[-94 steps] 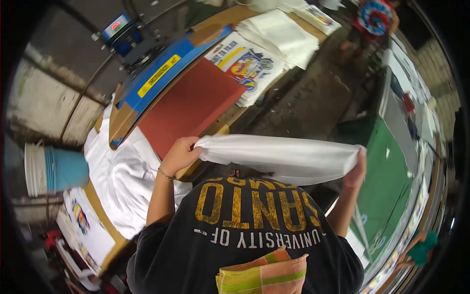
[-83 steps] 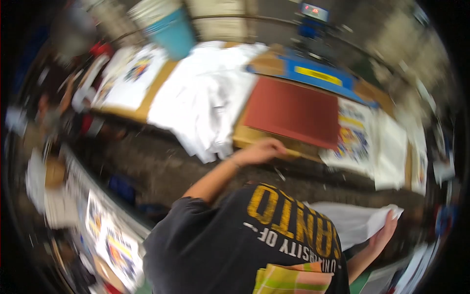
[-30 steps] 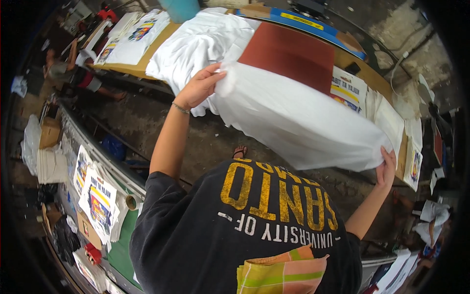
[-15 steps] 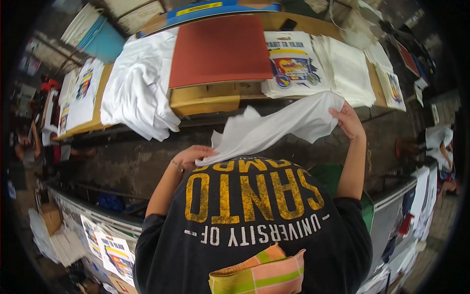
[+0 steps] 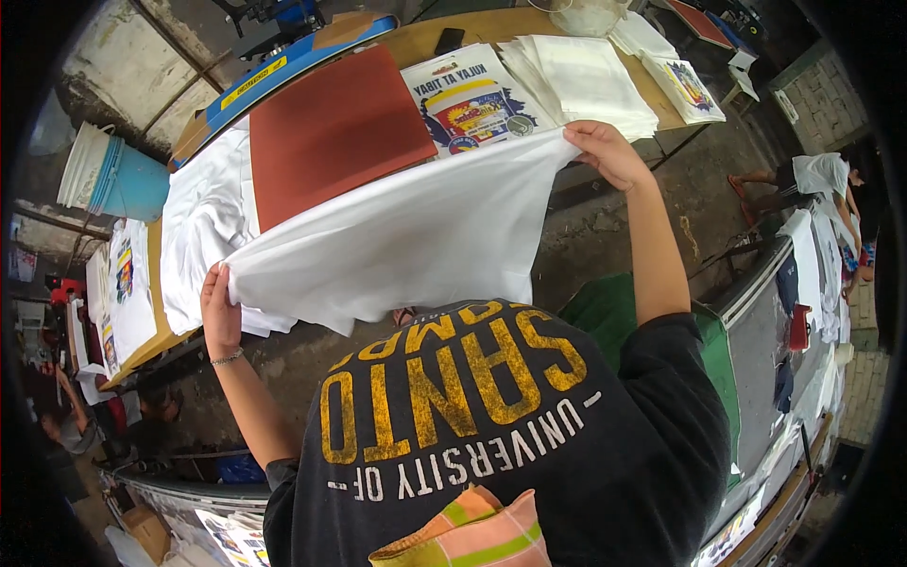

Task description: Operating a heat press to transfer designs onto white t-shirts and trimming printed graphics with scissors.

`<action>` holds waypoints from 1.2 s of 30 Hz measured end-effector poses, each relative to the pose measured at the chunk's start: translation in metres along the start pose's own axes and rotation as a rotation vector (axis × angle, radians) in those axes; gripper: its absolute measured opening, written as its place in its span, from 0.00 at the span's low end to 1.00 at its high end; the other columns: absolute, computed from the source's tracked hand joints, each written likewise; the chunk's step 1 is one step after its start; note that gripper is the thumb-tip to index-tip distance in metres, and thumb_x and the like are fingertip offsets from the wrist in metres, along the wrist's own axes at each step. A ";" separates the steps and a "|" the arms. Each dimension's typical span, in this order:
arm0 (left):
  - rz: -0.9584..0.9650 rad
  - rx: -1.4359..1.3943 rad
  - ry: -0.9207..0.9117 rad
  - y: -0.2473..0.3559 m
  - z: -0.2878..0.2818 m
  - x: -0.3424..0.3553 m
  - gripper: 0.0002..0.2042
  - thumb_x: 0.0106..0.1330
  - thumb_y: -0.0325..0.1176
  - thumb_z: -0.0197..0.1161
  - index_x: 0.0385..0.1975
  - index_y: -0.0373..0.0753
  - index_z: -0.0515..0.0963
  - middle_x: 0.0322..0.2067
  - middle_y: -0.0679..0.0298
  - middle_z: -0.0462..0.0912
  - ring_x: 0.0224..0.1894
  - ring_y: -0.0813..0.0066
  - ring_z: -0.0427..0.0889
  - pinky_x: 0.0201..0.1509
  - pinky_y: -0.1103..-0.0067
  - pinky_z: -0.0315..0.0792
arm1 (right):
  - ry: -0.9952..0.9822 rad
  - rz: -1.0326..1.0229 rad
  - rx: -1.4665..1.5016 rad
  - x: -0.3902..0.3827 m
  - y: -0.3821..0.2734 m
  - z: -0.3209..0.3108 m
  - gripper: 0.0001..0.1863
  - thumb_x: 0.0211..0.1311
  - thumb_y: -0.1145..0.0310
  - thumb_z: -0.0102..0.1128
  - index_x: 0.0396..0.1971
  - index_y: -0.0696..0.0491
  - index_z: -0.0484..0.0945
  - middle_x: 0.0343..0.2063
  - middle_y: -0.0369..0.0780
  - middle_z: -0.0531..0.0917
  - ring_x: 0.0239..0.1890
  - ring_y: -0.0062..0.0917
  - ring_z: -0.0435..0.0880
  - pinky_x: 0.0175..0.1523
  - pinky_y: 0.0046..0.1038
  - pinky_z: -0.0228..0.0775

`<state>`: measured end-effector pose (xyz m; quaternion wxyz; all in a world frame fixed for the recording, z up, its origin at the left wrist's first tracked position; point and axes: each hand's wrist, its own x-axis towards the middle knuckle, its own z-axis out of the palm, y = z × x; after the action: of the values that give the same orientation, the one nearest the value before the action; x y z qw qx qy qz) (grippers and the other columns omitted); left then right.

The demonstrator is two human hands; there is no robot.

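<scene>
A piece of white cloth [image 5: 406,231] is stretched between my two hands, its lower edge hanging loose and rippled. My left hand [image 5: 221,310] pinches one top corner, close to the heap of white fabric [image 5: 189,236]. With the opposite corner between thumb and fingers, my right hand [image 5: 614,156] is raised higher, near the printed sheets. Behind the cloth, a flat red-brown board [image 5: 340,123] lies on the table, its near edge partly covered. To its right rests a stack of white pieces with a colourful print [image 5: 472,99].
Plain white folded pieces [image 5: 590,85] and a dark phone [image 5: 450,41] lie on the wooden table [image 5: 515,24]. A light-blue bucket [image 5: 132,180] stands at the left. Grey tables [image 5: 727,350] flank me at the lower right and lower left. Another person [image 5: 831,184] is far right.
My hands have moved apart and up toward the table, my left one outward to the left. The cloth, bunched and slanting before, is now spread wide. The view has tilted.
</scene>
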<state>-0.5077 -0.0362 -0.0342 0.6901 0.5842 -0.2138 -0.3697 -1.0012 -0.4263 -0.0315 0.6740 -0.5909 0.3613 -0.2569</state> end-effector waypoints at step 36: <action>0.897 0.381 0.220 0.221 -0.038 0.057 0.10 0.66 0.25 0.55 0.45 0.32 0.76 0.34 0.68 0.80 0.31 0.88 0.75 0.35 0.91 0.68 | 0.224 -0.893 -0.124 0.029 -0.199 0.030 0.15 0.55 0.82 0.53 0.44 0.63 0.77 0.42 0.42 0.81 0.43 0.21 0.80 0.49 0.20 0.70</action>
<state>-0.3861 -0.0451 0.1622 0.6805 0.5861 -0.4338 0.0731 -0.9439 -0.4647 0.1601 0.4177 -0.6965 0.1568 -0.5620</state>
